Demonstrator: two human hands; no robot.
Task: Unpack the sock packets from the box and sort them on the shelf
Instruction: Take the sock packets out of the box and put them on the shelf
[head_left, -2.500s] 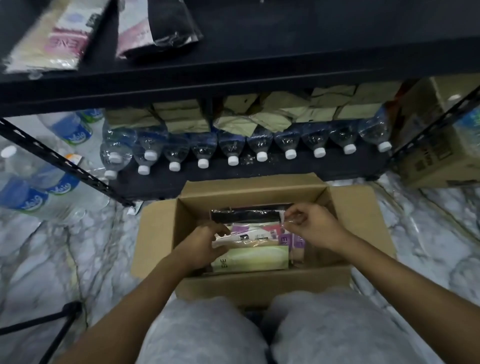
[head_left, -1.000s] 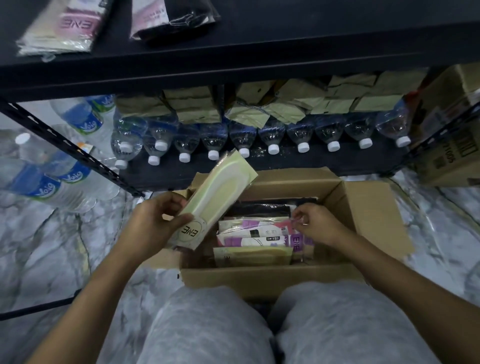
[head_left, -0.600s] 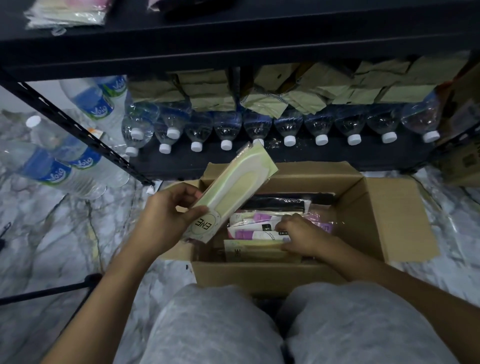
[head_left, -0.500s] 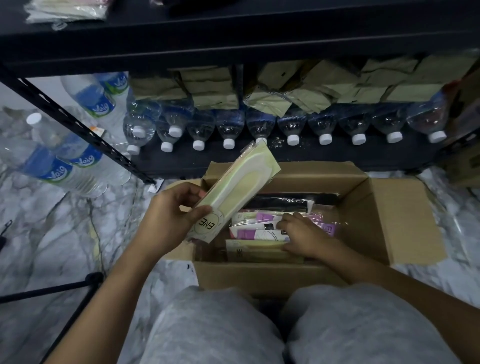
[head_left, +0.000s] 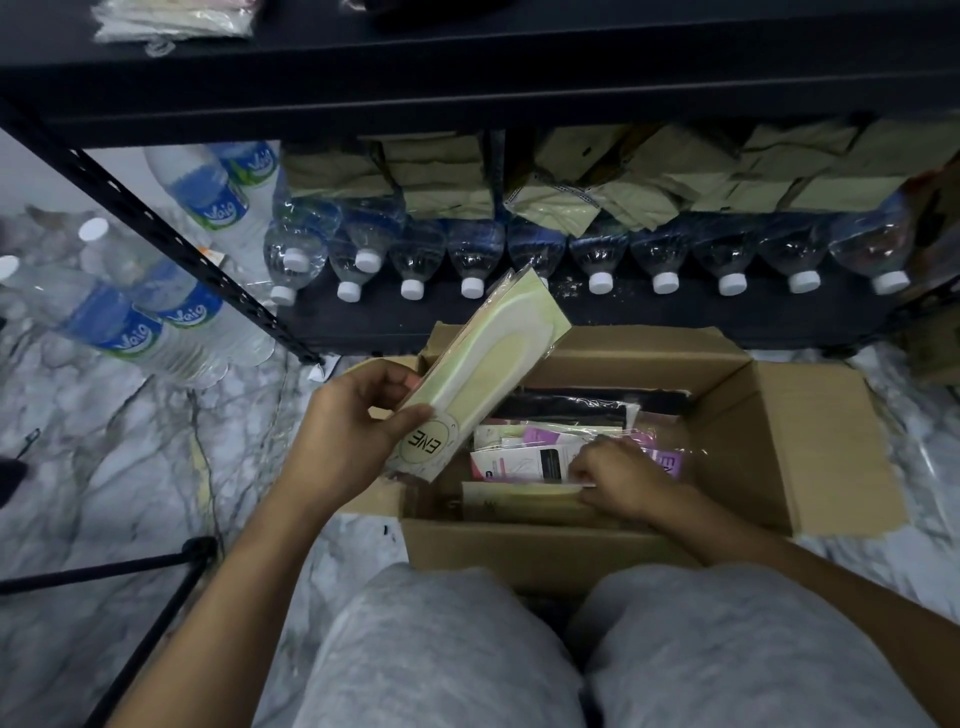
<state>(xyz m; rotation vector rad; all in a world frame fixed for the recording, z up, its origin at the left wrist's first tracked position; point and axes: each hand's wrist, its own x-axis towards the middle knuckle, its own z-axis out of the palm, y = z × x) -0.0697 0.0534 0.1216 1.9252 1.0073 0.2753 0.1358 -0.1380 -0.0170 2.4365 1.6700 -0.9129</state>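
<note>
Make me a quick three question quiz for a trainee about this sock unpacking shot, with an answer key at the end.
1. True or false: the left hand holds the pale green sock packet clear above the cardboard box.
2. Where is the right hand? A) on the shelf B) inside the box on the packets C) on the floor
3. Fill in: the row of water bottles on the bottom shelf lies with white caps pointing ____ the person.

Key: 1 true. 2 B: it rests among the pink packets in the box. 3 toward.
</note>
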